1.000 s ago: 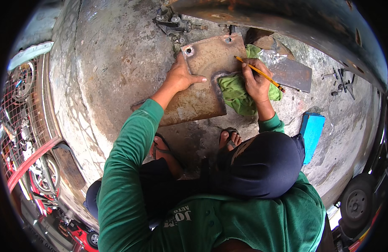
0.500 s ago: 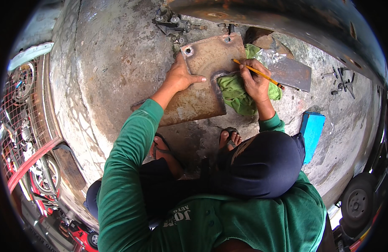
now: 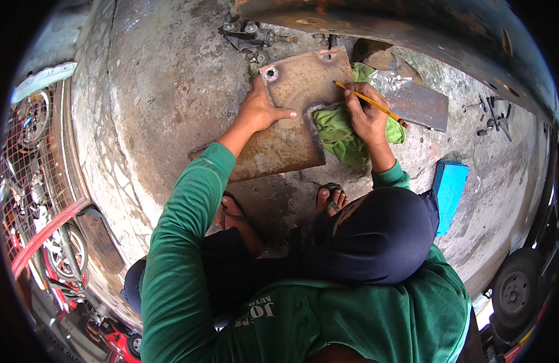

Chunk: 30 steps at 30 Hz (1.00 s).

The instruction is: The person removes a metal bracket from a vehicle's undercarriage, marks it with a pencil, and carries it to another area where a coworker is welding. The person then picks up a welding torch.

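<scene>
A rusty, brownish metal plate [image 3: 273,151] with a notch in its right side and holes near its far corners lies before me. My left hand [image 3: 258,110] grips its left edge, thumb flat across the top face; the other fingers are mostly hidden at the edge. Between the fingers of my right hand [image 3: 369,115] is a yellow pencil [image 3: 376,104], slanted, its tip at the plate's upper right part. Below that hand, a crumpled green cloth [image 3: 340,138] fills the notch and reaches out to the right.
A flat dark metal piece [image 3: 421,106] lies right of the cloth, with several small tools [image 3: 496,118] farther right. A blue box [image 3: 450,192] stands near my knee. Metal parts [image 3: 250,36] sit beyond the plate, and a large dark metal panel [image 3: 412,30] spans the far right.
The pencil tip has shifted slightly away from me along the plate, with my right hand moving a little. My left hand and the plate stay in place.
</scene>
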Available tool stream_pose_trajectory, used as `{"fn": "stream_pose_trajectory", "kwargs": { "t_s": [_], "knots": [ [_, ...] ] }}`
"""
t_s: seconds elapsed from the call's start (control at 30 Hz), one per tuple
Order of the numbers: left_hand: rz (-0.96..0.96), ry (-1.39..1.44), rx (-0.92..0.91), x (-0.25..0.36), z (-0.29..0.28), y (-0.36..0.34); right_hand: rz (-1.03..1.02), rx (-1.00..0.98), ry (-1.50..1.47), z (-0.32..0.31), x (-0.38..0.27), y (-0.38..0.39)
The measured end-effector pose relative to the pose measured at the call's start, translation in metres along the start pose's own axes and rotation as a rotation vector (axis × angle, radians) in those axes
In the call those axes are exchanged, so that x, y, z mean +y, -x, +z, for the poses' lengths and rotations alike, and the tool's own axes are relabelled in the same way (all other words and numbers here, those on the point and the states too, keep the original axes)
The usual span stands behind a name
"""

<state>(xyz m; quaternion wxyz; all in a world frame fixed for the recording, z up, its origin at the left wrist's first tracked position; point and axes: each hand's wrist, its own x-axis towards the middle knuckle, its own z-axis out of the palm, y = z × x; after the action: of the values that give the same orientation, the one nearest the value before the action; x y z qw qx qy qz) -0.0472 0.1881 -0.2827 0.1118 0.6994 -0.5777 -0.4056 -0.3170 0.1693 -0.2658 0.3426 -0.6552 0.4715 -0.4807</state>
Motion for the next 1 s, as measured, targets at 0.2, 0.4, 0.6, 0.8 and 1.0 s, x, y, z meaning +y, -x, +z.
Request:
{"fn": "stream_pose_trajectory", "kwargs": {
  "t_s": [0.2,0.4,0.6,0.8,1.0],
  "knots": [
    [0.016,0.022,-0.004,-0.0012,0.0001,0.0004,-0.005,0.017,0.022,-0.0019,-0.0025,0.0004],
    [0.0,0.01,-0.012,0.0005,-0.0008,0.0001,0.035,0.027,0.053,-0.003,-0.0027,0.0],
    [0.0,-0.009,-0.004,0.003,-0.0012,0.0017,-0.002,0.053,0.063,-0.0033,0.0027,0.0015],
    [-0.007,0.002,0.001,0.0025,-0.0016,0.0022,-0.017,0.039,0.097,-0.0048,0.0036,0.0016],
    [-0.024,-0.006,0.005,0.0024,-0.0008,0.002,-0.009,0.026,0.103,-0.0058,-0.0014,0.0016]
  ]
}}
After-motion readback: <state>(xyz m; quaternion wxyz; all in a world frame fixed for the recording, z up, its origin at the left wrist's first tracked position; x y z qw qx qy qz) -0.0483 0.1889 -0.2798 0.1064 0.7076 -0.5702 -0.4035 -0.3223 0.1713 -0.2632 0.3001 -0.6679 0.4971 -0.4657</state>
